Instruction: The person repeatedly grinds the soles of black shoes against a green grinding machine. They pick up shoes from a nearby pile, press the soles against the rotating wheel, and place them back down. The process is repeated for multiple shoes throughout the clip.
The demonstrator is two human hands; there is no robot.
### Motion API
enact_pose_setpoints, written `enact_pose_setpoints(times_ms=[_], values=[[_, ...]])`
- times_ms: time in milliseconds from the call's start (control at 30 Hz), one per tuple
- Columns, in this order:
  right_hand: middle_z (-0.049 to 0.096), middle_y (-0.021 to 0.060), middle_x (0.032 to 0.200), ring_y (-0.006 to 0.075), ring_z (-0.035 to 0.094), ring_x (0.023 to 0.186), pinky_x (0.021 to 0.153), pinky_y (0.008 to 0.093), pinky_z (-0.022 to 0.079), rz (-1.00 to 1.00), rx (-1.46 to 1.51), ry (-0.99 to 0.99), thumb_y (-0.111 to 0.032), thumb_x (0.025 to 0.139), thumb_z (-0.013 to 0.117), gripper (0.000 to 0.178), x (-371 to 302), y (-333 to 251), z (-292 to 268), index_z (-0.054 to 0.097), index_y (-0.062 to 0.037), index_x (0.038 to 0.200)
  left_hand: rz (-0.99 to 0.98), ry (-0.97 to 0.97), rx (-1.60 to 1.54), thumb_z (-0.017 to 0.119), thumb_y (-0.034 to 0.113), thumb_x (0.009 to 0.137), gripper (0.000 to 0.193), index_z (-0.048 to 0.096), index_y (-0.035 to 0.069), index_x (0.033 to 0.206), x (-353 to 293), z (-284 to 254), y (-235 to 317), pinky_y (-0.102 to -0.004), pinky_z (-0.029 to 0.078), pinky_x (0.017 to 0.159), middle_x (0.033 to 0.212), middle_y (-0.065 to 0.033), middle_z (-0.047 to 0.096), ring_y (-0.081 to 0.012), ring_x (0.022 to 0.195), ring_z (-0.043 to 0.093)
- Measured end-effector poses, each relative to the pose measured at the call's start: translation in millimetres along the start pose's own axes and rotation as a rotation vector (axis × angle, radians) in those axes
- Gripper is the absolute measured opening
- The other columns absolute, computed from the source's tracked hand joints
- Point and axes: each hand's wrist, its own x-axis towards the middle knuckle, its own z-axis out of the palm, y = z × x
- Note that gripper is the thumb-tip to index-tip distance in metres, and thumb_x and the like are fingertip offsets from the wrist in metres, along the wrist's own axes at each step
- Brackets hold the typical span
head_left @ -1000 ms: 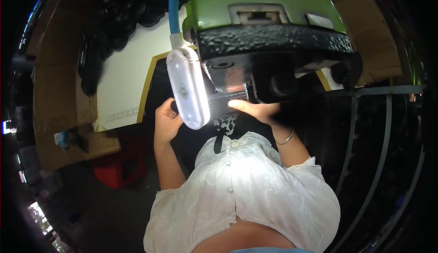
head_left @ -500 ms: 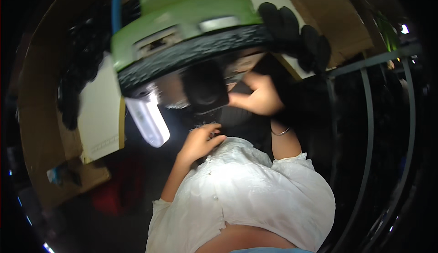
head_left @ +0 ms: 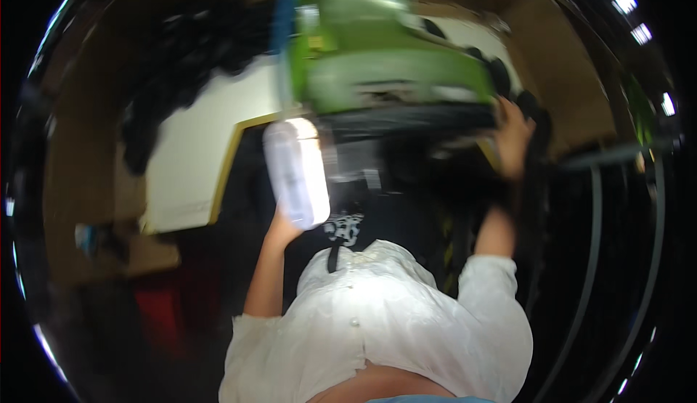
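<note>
A green machine (head_left: 399, 76) with a dark lower edge stands in front of me, blurred. From its left side hangs a long, lit white lamp (head_left: 296, 174). My left hand (head_left: 286, 224) is mostly behind that lamp; its fingers are hidden. Beyond the machine's right end, my right hand (head_left: 514, 138) reaches up beside several rounded black pieces (head_left: 536, 116). Its fingers look stretched and apart, though smeared by motion. Whether they touch a black piece, I cannot tell. The area under the machine's edge is too dark to make out.
A heap of shiny black pieces (head_left: 196, 62) lies on the pale, yellow-edged tabletop (head_left: 185, 171) at left. Cardboard (head_left: 80, 178) walls surround the table. A metal railing (head_left: 595, 243) stands at right. A red object (head_left: 160, 312) sits low at left.
My right hand has moved from under the machine out to the right, toward the black pieces. My left hand has gone behind the lamp. The whole view has shifted.
</note>
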Motion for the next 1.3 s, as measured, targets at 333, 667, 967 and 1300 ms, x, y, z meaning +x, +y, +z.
enact_pose_setpoints(times_ms=[333, 667, 967, 1300], values=[[0.058, 0.0051, 0.119, 0.0238, 0.049, 0.117, 0.104, 0.0531, 0.020, -0.100, 0.063, 0.099, -0.020, 0.089, 0.052, 0.026, -12.7, 36.6, -35.8, 0.060, -0.0103, 0.112, -0.665, 0.873, 0.846, 0.068, 0.020, 0.076, 0.068, 0.033, 0.013, 0.134, 39.8, -232.5, -141.2, -0.0505, 0.025, 0.103, 0.142, -0.0169, 0.026, -0.0377, 0.132, 0.020], [0.060, 0.0155, 0.104, 0.0338, 0.053, 0.105, 0.102, 0.0471, 0.030, -0.283, 0.155, 0.110, -0.009, 0.079, 0.057, 0.026, -25.0, 4.5, -24.0, 0.059, 0.0020, 0.102, -0.726, 0.578, 0.935, 0.063, 0.015, 0.073, 0.057, 0.047, 0.012, 0.128, 15.5, -262.0, -181.2, -0.0442, 0.046, 0.086, 0.122, -0.0164, 0.048, -0.0375, 0.099, 0.054], [0.065, 0.0140, 0.072, 0.0239, 0.064, 0.067, 0.065, 0.0311, 0.052, -0.445, 0.326, 0.095, -0.002, 0.070, 0.059, 0.007, -45.9, -26.2, 10.7, 0.061, 0.0041, 0.072, -0.540, 0.569, 0.684, 0.072, 0.015, 0.066, 0.044, 0.065, 0.015, 0.109, -50.8, -172.5, -62.6, -0.0394, 0.044, 0.085, 0.106, -0.0092, 0.057, -0.0307, 0.095, 0.053], [0.060, 0.0194, 0.091, 0.0357, 0.060, 0.081, 0.073, 0.0383, 0.048, -0.409, 0.676, -0.260, -0.004, 0.065, 0.066, 0.022, -114.5, -89.1, 27.7, 0.062, 0.0021, 0.086, 0.107, 0.774, 0.560, 0.070, -0.007, 0.055, 0.032, 0.066, 0.009, 0.082, -15.6, -129.9, 53.2, -0.0318, 0.043, 0.074, 0.083, -0.0031, 0.062, -0.0226, 0.084, 0.053]])
